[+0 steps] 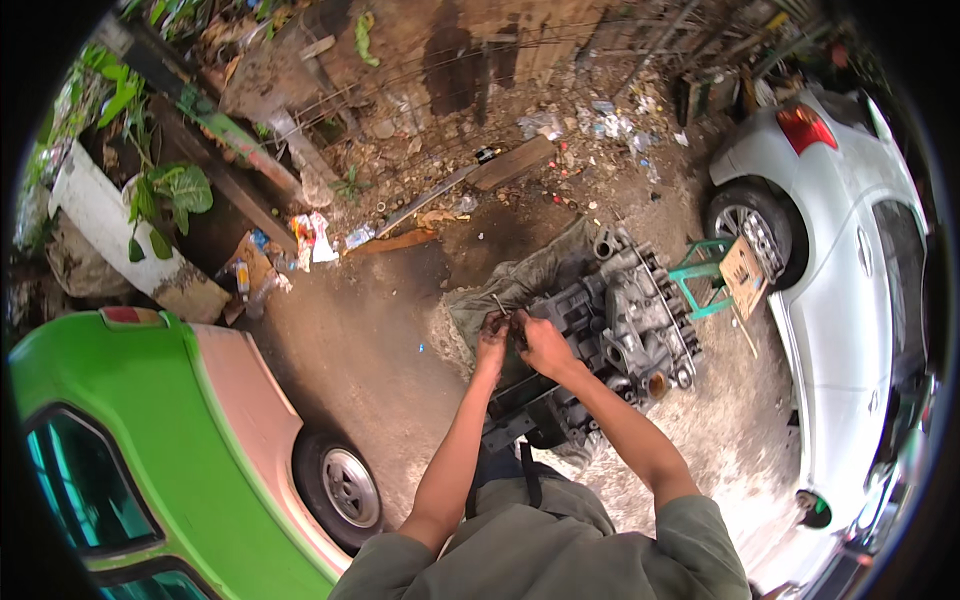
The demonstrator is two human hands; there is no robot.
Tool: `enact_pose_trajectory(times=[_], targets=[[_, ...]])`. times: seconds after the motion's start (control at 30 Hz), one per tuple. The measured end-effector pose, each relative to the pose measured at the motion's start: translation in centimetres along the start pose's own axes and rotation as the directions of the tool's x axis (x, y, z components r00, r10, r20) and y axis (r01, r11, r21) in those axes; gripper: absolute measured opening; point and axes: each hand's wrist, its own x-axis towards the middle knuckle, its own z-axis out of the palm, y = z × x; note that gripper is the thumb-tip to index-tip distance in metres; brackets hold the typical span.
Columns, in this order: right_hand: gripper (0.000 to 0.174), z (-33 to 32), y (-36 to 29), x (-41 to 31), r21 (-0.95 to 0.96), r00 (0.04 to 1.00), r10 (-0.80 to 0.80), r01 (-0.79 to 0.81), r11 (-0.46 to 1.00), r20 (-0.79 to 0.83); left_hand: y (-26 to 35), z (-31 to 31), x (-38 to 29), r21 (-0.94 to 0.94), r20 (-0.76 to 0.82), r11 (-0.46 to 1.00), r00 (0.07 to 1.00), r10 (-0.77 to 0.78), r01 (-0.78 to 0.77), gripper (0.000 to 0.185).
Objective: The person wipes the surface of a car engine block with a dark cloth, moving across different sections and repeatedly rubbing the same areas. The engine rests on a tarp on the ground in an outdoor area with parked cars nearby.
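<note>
An engine [592,322] lies on its side on a dirty grey cloth [487,300] on the ground before me. My left hand [493,336] pinches a thin metal rod [498,303], perhaps a bolt or tool shank, which sticks out past its fingertips. Close beside it, my right hand [534,339] has its fingers curled by the engine's left side. What lies in the right fingers is too small and hidden to tell. Dark grime covers the fingers of both hands. Metal castings and a round pipe opening [657,385] show on the engine's right part.
To the right, a green plastic stool [701,277] stands beside a wooden board [739,277] and a metal engine part [763,244]. A silver car [847,300] is behind them. A green car [150,412] stands at left. Planks [514,163] and litter lie ahead.
</note>
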Motion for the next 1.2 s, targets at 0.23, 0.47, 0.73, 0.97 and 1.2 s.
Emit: enact_pose_trajectory(times=[0.23, 0.47, 0.73, 0.97, 1.2], targets=[[0.048, 5.1, -3.3, -6.0, 0.193, 0.986, 0.006, 0.027, 0.981, -0.169, 0.2, -3.6, -5.4, 0.012, 0.009, 1.000, 1.000, -0.017, 0.017, 0.012], [0.039, 9.9, -5.6, -9.2, 0.350, 0.988, -0.072, 0.116, 0.930, -0.137, 0.0, -7.9, -9.9, 0.026, -0.077, 0.995, 0.992, -0.099, 0.101, 0.024], [0.028, 4.5, -3.4, -4.6, 0.397, 0.968, 0.016, 0.087, 0.913, -0.250, 2.4, -8.9, -6.0, 0.055, 0.009, 0.987, 0.988, -0.152, 0.151, 0.029], [0.051, -7.1, 4.1, 1.4, -0.136, 0.765, 0.188, -0.338, 0.931, -0.616, 4.5, -12.5, 1.4, 0.169, 0.110, 0.968, 0.973, -0.205, 0.185, 0.039], [0.077, -11.2, 10.3, 2.2, -0.301, 0.740, 0.336, -0.580, 0.757, -0.582, 5.2, -11.5, 6.7, 0.321, 0.228, 0.931, 0.939, -0.257, 0.177, 0.046]])
